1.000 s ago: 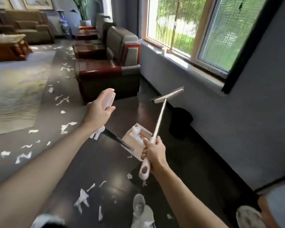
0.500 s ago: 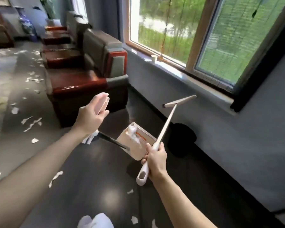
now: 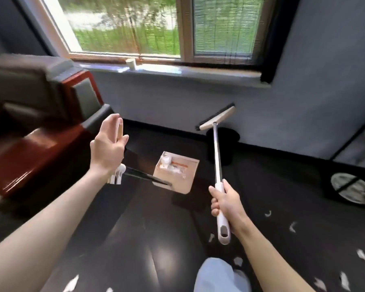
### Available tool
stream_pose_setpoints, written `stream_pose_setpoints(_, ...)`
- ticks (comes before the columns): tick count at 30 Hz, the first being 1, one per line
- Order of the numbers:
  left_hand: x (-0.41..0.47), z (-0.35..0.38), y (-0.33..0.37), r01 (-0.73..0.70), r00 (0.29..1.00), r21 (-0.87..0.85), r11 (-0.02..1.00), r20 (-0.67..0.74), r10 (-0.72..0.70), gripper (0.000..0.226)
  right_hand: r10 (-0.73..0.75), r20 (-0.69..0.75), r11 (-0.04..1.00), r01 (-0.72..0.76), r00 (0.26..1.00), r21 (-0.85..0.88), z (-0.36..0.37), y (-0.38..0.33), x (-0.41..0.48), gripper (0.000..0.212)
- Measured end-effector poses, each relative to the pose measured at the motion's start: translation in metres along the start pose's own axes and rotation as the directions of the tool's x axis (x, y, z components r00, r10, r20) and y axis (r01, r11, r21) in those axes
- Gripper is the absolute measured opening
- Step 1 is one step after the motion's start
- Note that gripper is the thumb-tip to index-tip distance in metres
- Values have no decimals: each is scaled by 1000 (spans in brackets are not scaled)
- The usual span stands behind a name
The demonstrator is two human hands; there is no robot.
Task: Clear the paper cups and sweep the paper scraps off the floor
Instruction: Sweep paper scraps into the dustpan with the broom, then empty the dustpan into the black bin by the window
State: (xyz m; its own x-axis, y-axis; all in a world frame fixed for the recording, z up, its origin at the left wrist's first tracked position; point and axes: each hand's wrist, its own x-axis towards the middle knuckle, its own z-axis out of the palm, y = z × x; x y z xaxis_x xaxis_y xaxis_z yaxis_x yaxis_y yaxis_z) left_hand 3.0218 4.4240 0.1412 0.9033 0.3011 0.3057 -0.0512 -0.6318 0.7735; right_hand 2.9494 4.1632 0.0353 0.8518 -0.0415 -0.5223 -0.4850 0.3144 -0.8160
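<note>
My left hand (image 3: 108,147) grips the top of the long dustpan handle. The beige dustpan (image 3: 178,175) hangs above the dark floor with white paper scraps inside it. My right hand (image 3: 226,204) holds the white broom (image 3: 217,157) by its handle, with the brush head raised toward the wall. A white paper cup (image 3: 131,63) stands on the window sill. Loose paper scraps (image 3: 292,227) lie on the floor at the lower right and lower left.
A red-and-grey armchair (image 3: 40,114) fills the left side. A black waste bin (image 3: 222,145) stands against the grey wall below the window. A round fan-like object (image 3: 352,187) sits on the floor at right. My pale trouser leg (image 3: 217,275) shows at the bottom.
My view has swung right, toward the window wall. The armchairs slid to the left edge and the bin came to the centre. Both hands keep their grip on dustpan and broom.
</note>
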Motion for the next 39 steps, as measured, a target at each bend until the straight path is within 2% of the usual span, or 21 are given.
stream_pose_setpoints(4, 53, 5, -10, -51, 995, -67, 996, 88, 57, 53, 44, -108, 996, -34, 993, 85, 27, -1, 11, 52)
stream_pose_setpoints(7, 95, 18, -14, -101, 986, -122, 987, 123, 116, 52, 27, -156, 992, -7, 987, 128, 45, -8, 28, 25)
stream_pose_setpoints(9, 121, 27, -17, -124, 977, -168, 978, 152, 150, 53, 26, -195, 987, 5, 980, 158, 52, -13, 35, 19)
stream_pose_setpoints(11, 146, 35, -16, -134, 973, -195, 972, 157, 166, 54, 24, -223, 985, 16, 975, 173, 56, -20, 44, 24)
stream_pose_setpoints(14, 180, 51, -7, -183, 961, -207, 961, 170, 220, 56, 27, -304, 980, 35, 952, 197, 61, -34, 56, 55)
stream_pose_setpoints(19, 237, 85, 6, -301, 902, -219, 928, 249, 352, 56, -4, -394, 964, 108, 919, 242, 77, -57, 78, 64)
stream_pose_setpoints(23, 279, 126, 11, -477, 763, -187, 859, 398, 510, 60, -22, -472, 937, 182, 881, 297, 98, -77, 99, 69)
stream_pose_setpoints(26, 309, 156, 20, -645, 602, -143, 750, 509, 615, 58, -51, -533, 911, 258, 845, 321, 115, -87, 113, 67)
stream_pose_setpoints(31, 335, 212, 38, -826, 327, -139, 547, 672, 665, 52, -59, -619, 882, 332, 783, 335, 131, -98, 118, 65)
stream_pose_setpoints(36, 323, 240, 54, -894, 224, -113, 433, 724, 653, 57, -48, -692, 868, 373, 721, 328, 125, -105, 111, 68)
stream_pose_setpoints(39, 311, 253, 59, -946, 104, -120, 300, 766, 634, 58, -44, -711, 864, 384, 702, 325, 119, -110, 110, 68)
